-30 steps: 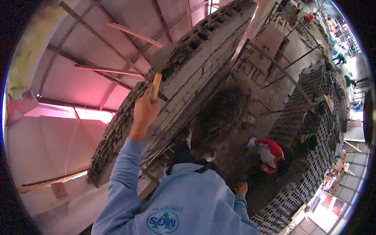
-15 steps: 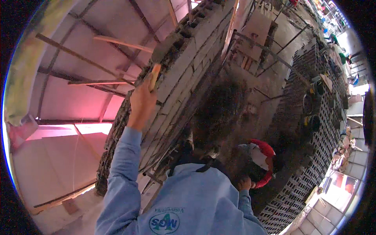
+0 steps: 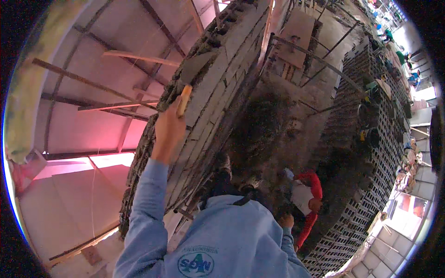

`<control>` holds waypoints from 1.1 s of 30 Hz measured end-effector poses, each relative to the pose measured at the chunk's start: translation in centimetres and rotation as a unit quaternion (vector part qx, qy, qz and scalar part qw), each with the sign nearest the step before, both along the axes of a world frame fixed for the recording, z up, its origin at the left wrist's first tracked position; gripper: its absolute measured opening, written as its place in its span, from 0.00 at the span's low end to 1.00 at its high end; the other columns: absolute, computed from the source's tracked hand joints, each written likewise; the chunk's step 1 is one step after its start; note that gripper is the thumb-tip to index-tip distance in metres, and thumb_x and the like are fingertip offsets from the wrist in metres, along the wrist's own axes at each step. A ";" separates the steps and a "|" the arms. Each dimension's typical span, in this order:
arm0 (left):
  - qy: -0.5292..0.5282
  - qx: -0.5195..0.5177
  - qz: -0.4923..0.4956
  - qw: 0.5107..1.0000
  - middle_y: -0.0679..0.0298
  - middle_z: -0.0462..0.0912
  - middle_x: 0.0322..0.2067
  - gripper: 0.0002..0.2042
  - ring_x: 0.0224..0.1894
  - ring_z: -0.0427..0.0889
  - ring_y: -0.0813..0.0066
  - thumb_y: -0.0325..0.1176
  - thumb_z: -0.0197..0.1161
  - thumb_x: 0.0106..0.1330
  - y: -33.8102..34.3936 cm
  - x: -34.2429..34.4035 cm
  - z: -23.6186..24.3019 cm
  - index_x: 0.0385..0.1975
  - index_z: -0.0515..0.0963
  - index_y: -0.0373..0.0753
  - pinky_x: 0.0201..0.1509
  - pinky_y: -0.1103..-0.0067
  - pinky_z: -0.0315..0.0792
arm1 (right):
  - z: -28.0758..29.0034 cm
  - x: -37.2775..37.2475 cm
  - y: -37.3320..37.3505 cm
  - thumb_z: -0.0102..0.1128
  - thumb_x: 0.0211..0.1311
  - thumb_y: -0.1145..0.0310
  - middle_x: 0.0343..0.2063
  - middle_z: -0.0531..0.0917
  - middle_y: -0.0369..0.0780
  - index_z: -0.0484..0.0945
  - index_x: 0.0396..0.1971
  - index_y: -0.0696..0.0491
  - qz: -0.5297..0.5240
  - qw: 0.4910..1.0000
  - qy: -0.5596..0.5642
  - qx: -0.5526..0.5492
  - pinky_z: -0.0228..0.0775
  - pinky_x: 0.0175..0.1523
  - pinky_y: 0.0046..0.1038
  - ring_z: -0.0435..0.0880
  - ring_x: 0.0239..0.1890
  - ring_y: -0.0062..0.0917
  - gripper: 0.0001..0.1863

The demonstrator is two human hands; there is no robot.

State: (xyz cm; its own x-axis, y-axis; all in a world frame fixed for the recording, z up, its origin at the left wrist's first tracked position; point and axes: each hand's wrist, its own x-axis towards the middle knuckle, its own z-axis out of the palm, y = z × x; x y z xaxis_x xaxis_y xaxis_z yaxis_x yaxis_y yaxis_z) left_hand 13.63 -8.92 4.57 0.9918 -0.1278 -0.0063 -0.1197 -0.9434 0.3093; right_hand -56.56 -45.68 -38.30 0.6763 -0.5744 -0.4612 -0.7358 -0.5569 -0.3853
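Note:
My left hand (image 3: 170,123) is closed round the yellow wooden handle of a trowel (image 3: 184,100). Its grey blade (image 3: 196,66) lies along the top of a block wall (image 3: 215,88), over rough dark mortar (image 3: 150,139). Low on the right, close to my body, is my right hand (image 3: 287,221). Its fingers look curled, but dim light hides what they hold. Just beside it, a person in red sleeves (image 3: 315,183) and a pale top bends over below me.
Beyond the wall, wooden braces (image 3: 139,58) and dark metal bars cross pink-lit sheets. Stacks of hollow blocks (image 3: 371,185) line the right, with dark buckets (image 3: 369,136) on them. Metal scaffold bars (image 3: 320,58) stand ahead. Other people (image 3: 401,58) are at the far right.
The trowel's handle has shifted slightly down and right in view, and its blade shows more plainly. The person in red has moved, with one arm now stretched down past my right hand.

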 end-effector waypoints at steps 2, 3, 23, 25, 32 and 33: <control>-0.001 -0.001 -0.018 1.000 0.47 0.84 0.41 0.29 0.42 0.83 0.45 0.33 0.61 0.59 -1.1 2.1 0.4 0.64 0.70 0.49 0.46 0.58 0.76 | 1.3 1.5 0.3 0.66 0.47 0.57 0.44 0.82 0.48 0.82 0.40 0.54 -0.222 0.960 -0.063 0.161 0.75 0.43 0.48 0.81 0.42 0.43 0.21; -0.016 0.011 -0.029 0.999 0.47 0.84 0.41 0.29 0.43 0.83 0.45 0.33 0.60 0.60 -1.5 3.2 0.3 0.65 0.70 0.49 0.46 0.58 0.76 | 1.6 2.2 0.6 0.66 0.47 0.58 0.43 0.82 0.47 0.82 0.40 0.54 -0.262 0.936 -0.122 0.202 0.76 0.42 0.48 0.81 0.41 0.42 0.21; -0.051 -0.055 0.017 0.997 0.45 0.83 0.45 0.30 0.47 0.83 0.46 0.36 0.65 0.61 2.1 -0.8 -1.2 0.66 0.69 0.46 0.50 0.61 0.76 | 4.4 5.4 -1.5 0.57 0.59 0.38 0.56 0.77 0.42 0.78 0.54 0.46 0.054 0.967 0.250 0.018 0.61 0.68 0.45 0.70 0.63 0.41 0.31; -0.056 -0.091 0.037 0.994 0.45 0.84 0.44 0.29 0.45 0.83 0.45 0.35 0.64 0.61 1.5 -1.8 -1.8 0.66 0.69 0.46 0.49 0.60 0.76 | 6.9 6.6 -1.5 0.61 0.57 0.41 0.57 0.77 0.42 0.79 0.53 0.45 0.046 0.990 0.136 0.013 0.61 0.68 0.44 0.69 0.63 0.42 0.30; -0.001 -0.161 0.074 0.984 0.46 0.84 0.39 0.30 0.40 0.84 0.45 0.34 0.63 0.59 2.7 0.7 -5.7 0.65 0.69 0.50 0.45 0.57 0.76 | 2.7 2.6 -9.1 0.68 0.55 0.51 0.53 0.80 0.43 0.80 0.50 0.45 0.239 0.954 0.014 -0.179 0.65 0.64 0.44 0.72 0.60 0.43 0.24; 0.005 -0.169 0.089 0.982 0.46 0.84 0.39 0.30 0.40 0.84 0.45 0.34 0.64 0.59 1.8 1.0 -4.8 0.65 0.69 0.51 0.45 0.57 0.76 | 1.9 2.8 -9.1 0.68 0.53 0.51 0.52 0.80 0.44 0.81 0.48 0.45 0.213 0.962 -0.004 -0.169 0.65 0.65 0.44 0.72 0.60 0.43 0.23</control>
